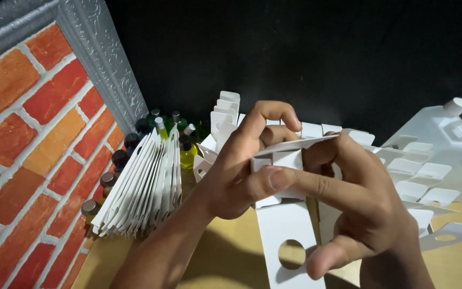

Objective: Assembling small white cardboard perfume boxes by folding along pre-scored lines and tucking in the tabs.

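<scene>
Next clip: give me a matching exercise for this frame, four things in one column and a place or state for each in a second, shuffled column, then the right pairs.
Things:
1. white card piece with a round hole
2. stack of flat white card blanks
3. small bottles
4. brick-pattern wall

Places or states:
A. stand along the wall behind the fanned stack
B. fills the left side of the view
C. pinched between the left hand and the right hand
D. leans fanned out on the tan tabletop, left of the hands

Pairs: 1-C, 2-D, 3-A, 4-B
</scene>
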